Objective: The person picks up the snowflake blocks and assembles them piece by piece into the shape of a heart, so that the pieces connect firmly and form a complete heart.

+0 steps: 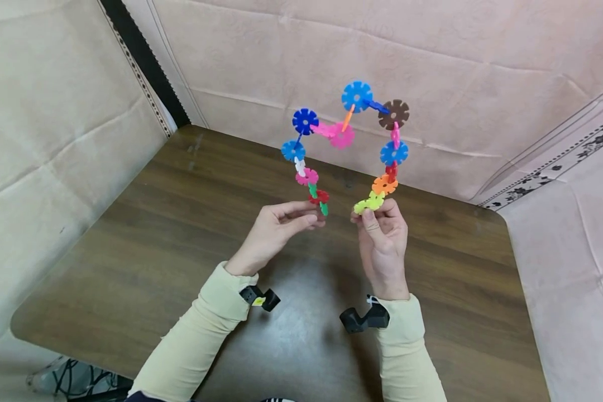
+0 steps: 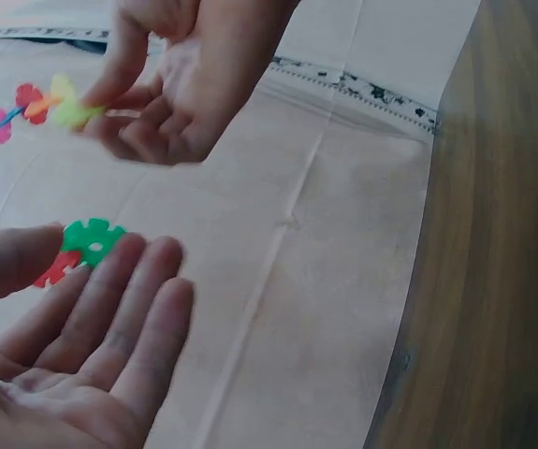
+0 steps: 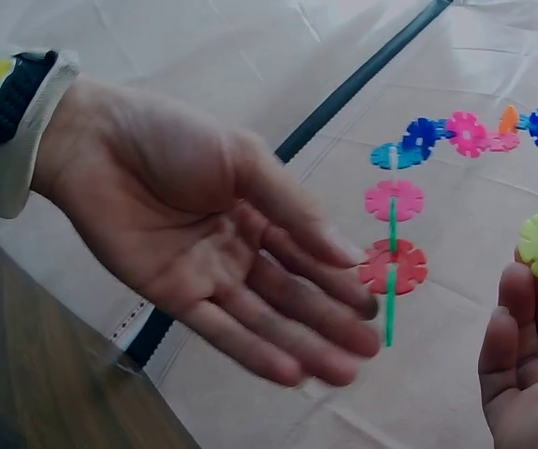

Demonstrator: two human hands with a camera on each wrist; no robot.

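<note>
A chain of notched plastic snowflake discs [image 1: 350,92] arches up between the two hands, its colours including blue, pink, orange, brown, white and red. At its left end, the left hand [image 1: 273,234] pinches a red disc [image 3: 376,267] between thumb and index finger, the other fingers stretched out. A green disc [image 2: 91,245] slots onto that red one and hangs at the tip. The right hand [image 1: 386,245] pinches a yellow-green disc [image 1: 369,202] at the other end with its thumb on top. Both ends stand apart, with a gap between them.
Beneath the hands lies a brown wood-grain table [image 1: 156,268]. Pale cloth [image 1: 382,50] hangs behind it and at both sides. Each wrist wears a black camera [image 1: 364,319]. Dark cables [image 1: 80,379] show beyond the table's lower left edge.
</note>
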